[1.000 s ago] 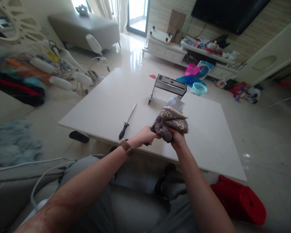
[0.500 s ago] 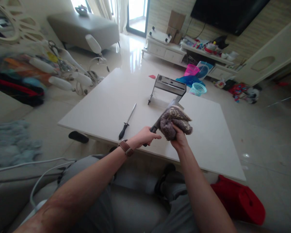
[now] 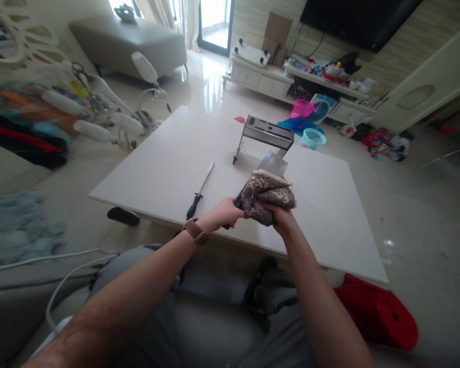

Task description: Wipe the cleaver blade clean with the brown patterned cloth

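Observation:
My left hand (image 3: 225, 213) is wrapped round the dark handle of a broad-bladed knife (image 3: 273, 163), which looks like a cleaver. In my right hand (image 3: 282, 219) is a folded brown and beige patterned cloth (image 3: 270, 194), laid against the blade near the handle. The cloth covers part of the blade, while its wide far end shows above. Both are held over the white table (image 3: 149, 174). A sharpening steel (image 3: 200, 191) with a black handle lies on the table left of my hands. Beyond the blade stands a grey slotted knife block (image 3: 269, 130).
A red pointed piece (image 3: 239, 119) lies near the table's far edge. On the floor past it are a light blue basket (image 3: 313, 138) and a pink basket (image 3: 302, 108). A red bag (image 3: 375, 312) sits by the near right corner, and lamp arms (image 3: 111, 122) reach in from the left.
The cloth has shifted down and left along the blade toward the handle, so more of the blade's far end shows. Both hands keep their holds.

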A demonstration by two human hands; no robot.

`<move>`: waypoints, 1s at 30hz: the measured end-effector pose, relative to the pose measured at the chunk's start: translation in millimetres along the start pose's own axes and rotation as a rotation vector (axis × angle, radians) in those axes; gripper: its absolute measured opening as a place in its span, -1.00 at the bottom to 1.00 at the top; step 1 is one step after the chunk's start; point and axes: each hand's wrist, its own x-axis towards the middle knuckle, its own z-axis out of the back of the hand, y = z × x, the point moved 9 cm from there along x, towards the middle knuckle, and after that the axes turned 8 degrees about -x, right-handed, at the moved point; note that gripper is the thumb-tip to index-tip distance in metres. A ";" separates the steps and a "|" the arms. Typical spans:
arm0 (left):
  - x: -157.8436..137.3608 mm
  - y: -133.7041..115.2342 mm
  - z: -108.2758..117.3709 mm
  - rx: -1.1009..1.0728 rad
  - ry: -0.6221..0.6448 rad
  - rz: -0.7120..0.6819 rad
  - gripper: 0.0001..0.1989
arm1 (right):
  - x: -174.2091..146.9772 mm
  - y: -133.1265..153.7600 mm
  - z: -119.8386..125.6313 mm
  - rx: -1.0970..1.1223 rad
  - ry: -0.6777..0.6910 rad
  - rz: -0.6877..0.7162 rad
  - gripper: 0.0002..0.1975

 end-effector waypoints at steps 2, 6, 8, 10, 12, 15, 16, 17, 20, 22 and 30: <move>-0.8 -5.0 2.6 -0.013 0.002 -0.011 -0.76 | 3.4 4.6 6.4 0.009 0.008 0.015 -0.50; -2.3 -8.5 4.5 -0.018 0.005 -0.010 -0.69 | 10.2 10.9 19.5 0.158 -0.049 0.049 -0.56; -2.8 -5.4 0.9 -0.024 0.034 0.000 -0.68 | 11.5 10.8 19.0 0.238 -0.055 0.041 -0.65; -3.5 -0.4 -5.5 -0.023 0.089 0.014 -0.68 | 11.2 6.5 11.8 0.282 -0.018 -0.012 -0.73; -4.8 4.2 -10.3 -0.010 0.136 0.034 -0.68 | 9.9 1.3 4.1 0.285 0.026 -0.065 -0.78; -8.5 3.2 -18.6 -0.078 0.248 0.050 -0.69 | 10.2 -0.4 -0.6 0.278 0.072 -0.066 -0.82; -10.8 0.8 -23.1 -0.147 0.313 0.057 -0.68 | 10.9 0.6 -0.6 0.290 0.087 -0.053 -0.82; -13.6 -2.4 -28.0 -0.231 0.384 0.068 -0.64 | 11.6 2.0 -0.5 0.310 0.102 -0.039 -0.82; -22.7 -12.3 -38.8 -0.485 0.547 0.112 -0.48 | 11.0 8.8 -2.1 0.382 0.164 0.009 -0.79; -28.4 -16.8 -44.1 -0.622 0.610 0.147 -0.45 | 7.5 14.7 -4.4 0.409 0.188 0.045 -0.76; -41.1 -15.5 -51.0 -0.659 0.576 0.303 -0.52 | 3.6 44.3 8.5 0.412 0.119 0.180 -0.72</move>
